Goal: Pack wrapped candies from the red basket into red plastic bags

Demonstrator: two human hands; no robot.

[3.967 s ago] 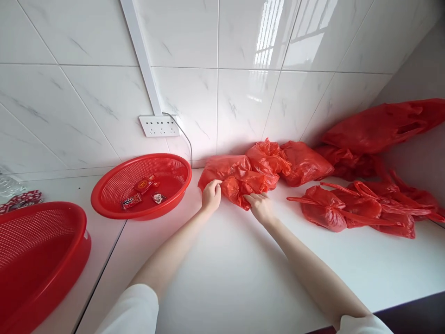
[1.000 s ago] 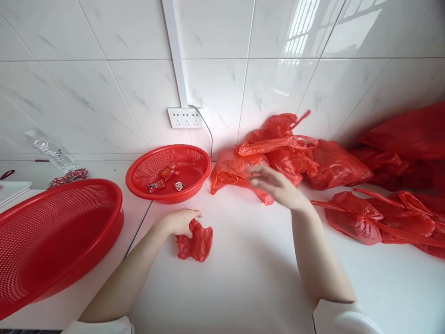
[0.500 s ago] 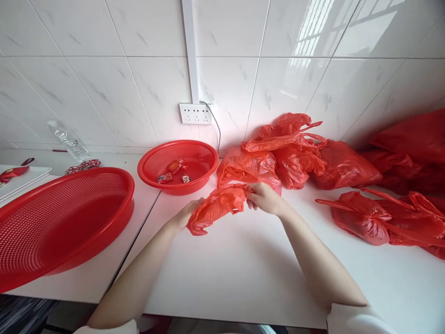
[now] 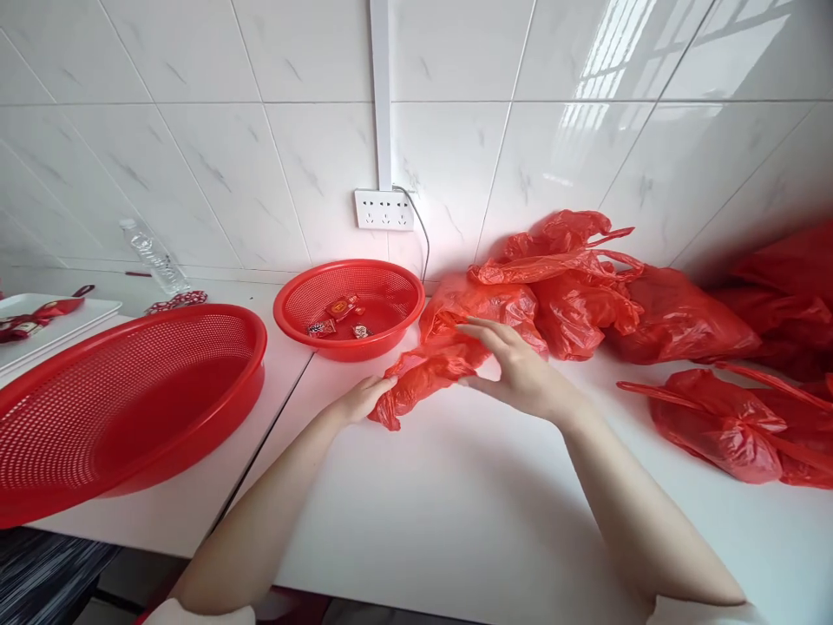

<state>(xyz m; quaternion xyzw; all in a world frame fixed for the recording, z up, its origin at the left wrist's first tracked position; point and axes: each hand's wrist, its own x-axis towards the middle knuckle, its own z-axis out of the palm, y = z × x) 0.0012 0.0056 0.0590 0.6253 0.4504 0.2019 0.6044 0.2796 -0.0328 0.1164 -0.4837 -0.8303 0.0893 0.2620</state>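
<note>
Head view: the left hand (image 4: 363, 401) has its thumb and fingers clamped on the left end of a crumpled red bag (image 4: 423, 382) above the white table (image 4: 455, 503). The right hand (image 4: 482, 356), thumb and fingers apart, is at the bag's other end; contact cannot be told. Behind stand filled red bags (image 4: 482, 299); leftward, a round basket (image 4: 351, 347) contains wrapped packets (image 4: 342, 307).

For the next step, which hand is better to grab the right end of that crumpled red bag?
Probably the right hand: it's spread open, close to the right end of the crumpled red bag. The left hand is busy gripping the bag's left end.
</note>
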